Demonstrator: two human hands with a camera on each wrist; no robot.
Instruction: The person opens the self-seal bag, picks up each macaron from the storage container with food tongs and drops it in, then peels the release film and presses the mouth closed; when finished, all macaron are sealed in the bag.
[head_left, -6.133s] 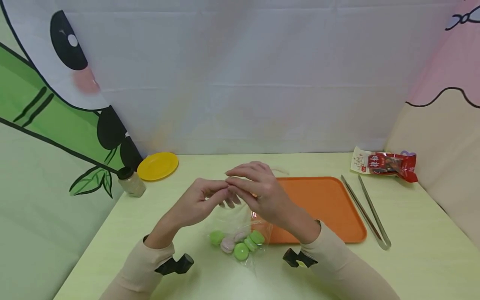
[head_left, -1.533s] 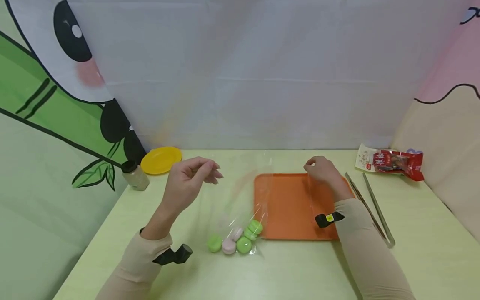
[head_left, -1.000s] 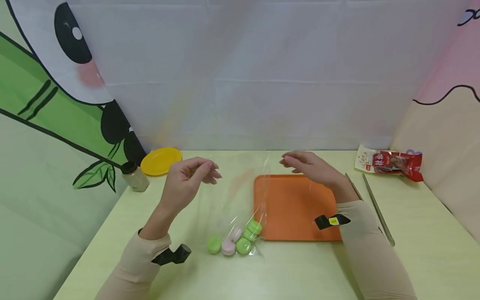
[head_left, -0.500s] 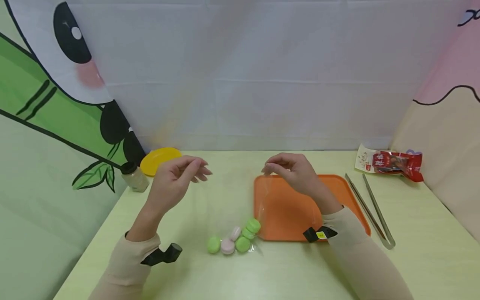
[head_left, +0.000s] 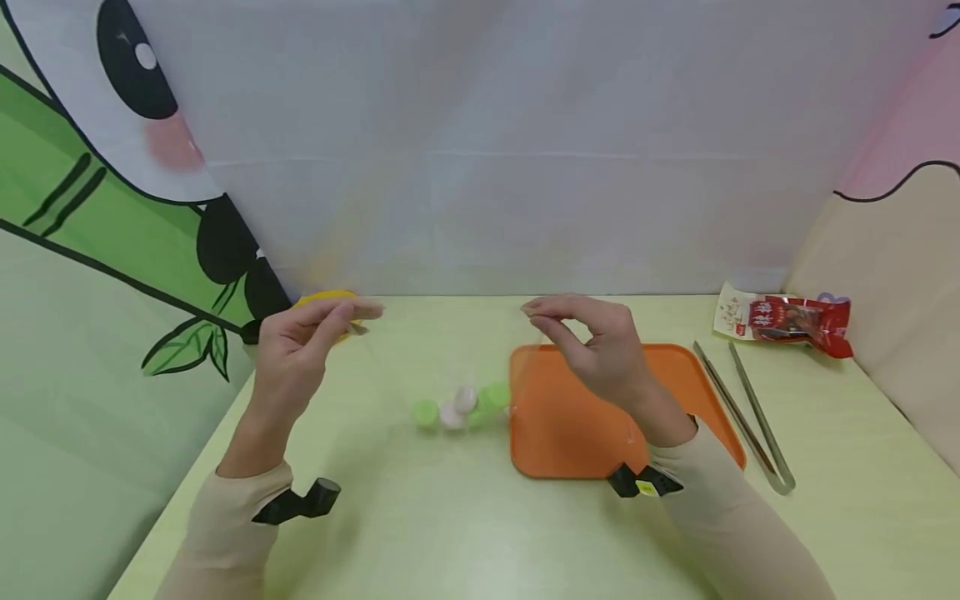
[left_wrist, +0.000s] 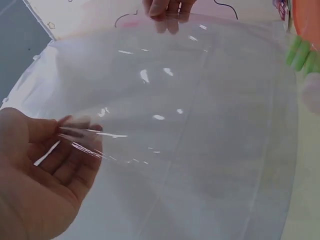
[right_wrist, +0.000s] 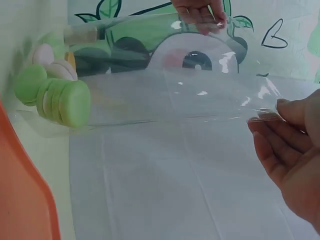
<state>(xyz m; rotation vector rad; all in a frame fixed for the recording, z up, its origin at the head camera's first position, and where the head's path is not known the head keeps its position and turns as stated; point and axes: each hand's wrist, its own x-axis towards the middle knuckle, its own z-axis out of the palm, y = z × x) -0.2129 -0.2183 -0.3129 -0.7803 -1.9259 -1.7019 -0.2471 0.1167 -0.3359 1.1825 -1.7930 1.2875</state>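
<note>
A clear plastic bag (left_wrist: pixel 220 115) is spread between my two hands, with green and pale pink macarons (head_left: pixel 465 406) gathered at its bottom. My left hand (head_left: pixel 291 358) pinches one side of the bag's upper edge between thumb and fingers. On the other side my right hand (head_left: pixel 600 350) pinches the edge, thumb against index finger. In the right wrist view a green macaron (right_wrist: pixel 75 102) stands out sharply inside the film. The head view blurs the macarons, and the film is hardly visible there. Whether the bag's bottom touches the table I cannot tell.
An orange tray (head_left: pixel 570 462) lies beneath and beside my right forearm. Metal tongs (head_left: pixel 776 467) lie right of it, with a red snack packet (head_left: pixel 813 325) behind them. A yellow plate (head_left: pixel 326 295) is partly hidden behind my left hand.
My left hand has moved left and up. My right hand has come left from above the tray's right part. The macarons in the bag have shifted up in the head view.
</note>
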